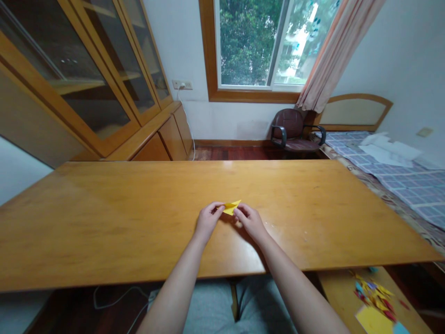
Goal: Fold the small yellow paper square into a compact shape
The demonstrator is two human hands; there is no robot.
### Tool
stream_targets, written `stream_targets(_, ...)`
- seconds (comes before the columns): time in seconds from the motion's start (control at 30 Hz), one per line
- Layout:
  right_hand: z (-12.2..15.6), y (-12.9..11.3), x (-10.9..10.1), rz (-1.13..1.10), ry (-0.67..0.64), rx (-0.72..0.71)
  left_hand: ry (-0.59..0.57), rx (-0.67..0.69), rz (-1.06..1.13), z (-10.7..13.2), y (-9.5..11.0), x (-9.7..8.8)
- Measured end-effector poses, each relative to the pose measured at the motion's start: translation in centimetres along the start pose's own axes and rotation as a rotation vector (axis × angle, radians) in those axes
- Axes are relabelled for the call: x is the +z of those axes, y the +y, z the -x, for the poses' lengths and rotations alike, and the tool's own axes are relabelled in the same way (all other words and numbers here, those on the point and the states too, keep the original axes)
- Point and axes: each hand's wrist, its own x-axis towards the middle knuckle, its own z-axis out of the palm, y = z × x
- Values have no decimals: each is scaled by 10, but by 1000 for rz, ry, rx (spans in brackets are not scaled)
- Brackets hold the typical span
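A small piece of folded yellow paper point(231, 208) is held between my two hands, just above the wooden table point(114, 222). My left hand point(210, 216) pinches its left end between thumb and fingers. On the other side, my right hand point(249, 218) has thumb and fingertips closed on the right edge. The paper has a pointed corner at the upper right and a fold that stands slightly apart. Parts of it are covered by my fingers.
Below the table's right front, a lower wooden surface point(340, 297) bears colourful folded paper pieces point(375, 294) and a yellow sheet point(373, 320). A maroon armchair point(294, 130) stands beyond the table, a bed point(410, 185) to the right, a glass-door cabinet point(100, 93) at left.
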Motion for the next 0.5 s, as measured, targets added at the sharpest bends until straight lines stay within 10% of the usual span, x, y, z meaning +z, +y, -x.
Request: stream_targets(0.5,1,-4,-2,226,-50,-66,-9,-1,-12,0,0,3)
